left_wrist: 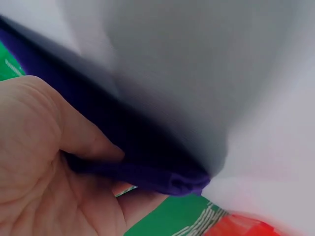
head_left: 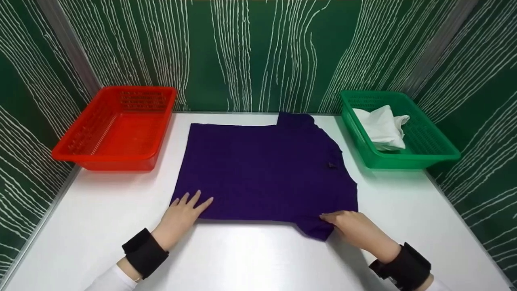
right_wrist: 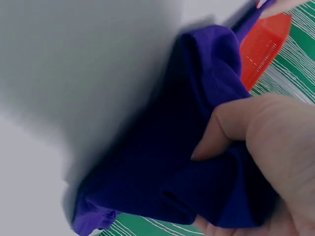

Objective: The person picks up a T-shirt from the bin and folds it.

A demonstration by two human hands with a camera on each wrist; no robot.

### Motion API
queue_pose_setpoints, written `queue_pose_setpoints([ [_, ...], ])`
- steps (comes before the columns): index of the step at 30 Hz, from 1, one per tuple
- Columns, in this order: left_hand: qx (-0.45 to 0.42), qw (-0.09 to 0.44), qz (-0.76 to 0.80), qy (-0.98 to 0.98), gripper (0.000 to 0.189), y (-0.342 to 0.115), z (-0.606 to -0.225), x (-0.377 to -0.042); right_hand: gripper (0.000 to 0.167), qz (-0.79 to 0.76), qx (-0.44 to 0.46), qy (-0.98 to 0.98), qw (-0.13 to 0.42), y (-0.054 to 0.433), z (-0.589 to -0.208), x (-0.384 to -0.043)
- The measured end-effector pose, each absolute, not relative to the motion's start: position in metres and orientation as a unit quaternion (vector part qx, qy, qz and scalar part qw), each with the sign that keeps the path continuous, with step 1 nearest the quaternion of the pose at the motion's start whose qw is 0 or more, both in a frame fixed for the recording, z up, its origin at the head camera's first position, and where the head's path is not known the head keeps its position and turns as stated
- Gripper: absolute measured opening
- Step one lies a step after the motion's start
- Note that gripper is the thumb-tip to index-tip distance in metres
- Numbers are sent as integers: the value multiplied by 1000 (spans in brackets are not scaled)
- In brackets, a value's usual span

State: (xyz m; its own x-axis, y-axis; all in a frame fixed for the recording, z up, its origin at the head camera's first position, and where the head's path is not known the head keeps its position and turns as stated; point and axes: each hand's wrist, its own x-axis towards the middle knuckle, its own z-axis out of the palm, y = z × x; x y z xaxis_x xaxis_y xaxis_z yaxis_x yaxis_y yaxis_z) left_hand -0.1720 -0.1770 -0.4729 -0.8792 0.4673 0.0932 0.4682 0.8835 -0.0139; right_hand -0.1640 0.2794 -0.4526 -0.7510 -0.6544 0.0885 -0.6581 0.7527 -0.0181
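1. Reference: clock face centred on the purple shirt (head_left: 258, 169), 12 o'clock toward the far wall (head_left: 202, 60). The shirt lies on the white table (head_left: 250, 258), between the red basket (head_left: 113, 165) at 10 o'clock and the green basket (head_left: 404, 162) at 2 o'clock.
2. Grip status: left hand (head_left: 183, 214), 8 o'clock, thumb and fingers pinching the hem (head_left: 183, 161) at its near corner. Right hand (head_left: 357, 228), 4 o'clock, gripping fabric at the near sleeve (head_left: 317, 232).
3. The step appears to be control of the 6 o'clock edge. Apply light, even tension between both grips; avoid stretching.
4. Secure both layers in each pinch; a slipped layer would likely crease.
5. Appearance: plain deep purple, hem toward 9 o'clock, small dark mark (head_left: 332, 165) toward 3 o'clock. Body largely flat; near sleeve bunched; far sleeve (head_left: 295, 119) extended at 1 o'clock.
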Motion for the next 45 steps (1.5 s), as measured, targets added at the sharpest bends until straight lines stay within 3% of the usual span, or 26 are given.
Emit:
queue_pose_setpoints([
  [6, -243, 7, -23, -970, 55, -180, -463, -162, 31, 61, 357, -932, 4, 278, -446, -162],
  [12, -232, -76, -74, -967, 52, -183, -447, -160, 32, 87, 381, -919, -41, 281, -437, -164],
  [19, -218, -118, -155, -956, 36, -199, -426, -196, 24, 136, 395, -904, -96, 286, -419, -211],
  [25, -162, -72, -191, -965, 40, -212, -430, -252, 33, 141, 263, -954, -30, 289, -421, -279],
  [30, -144, 14, -112, -983, 45, -214, -449, -262, 62, 45, 161, -986, 1, 290, -436, -288],
  [32, -153, 53, -88, -983, 45, -213, -454, -258, 60, 25, 171, -985, 22, 288, -441, -281],
  [34, -169, 75, -87, -979, 43, -209, -456, -254, 44, 36, 196, -978, 55, 284, -445, -274],
  [37, -198, 60, -113, -972, 41, -201, -457, -248, 15, 59, 240, -965, 83, 275, -450, -267],
  [39, -214, 29, -130, -968, 44, -196, -458, -245, 4, 78, 263, -958, 79, 269, -454, -266],
  [42, -222, -14, -137, -965, 47, -192, -464, -242, 5, 87, 282, -954, 60, 261, -461, -269],
  [45, -219, -32, -139, -965, 49, -193, -468, -242, 19, 91, 282, -953, 57, 254, -466, -275],
])
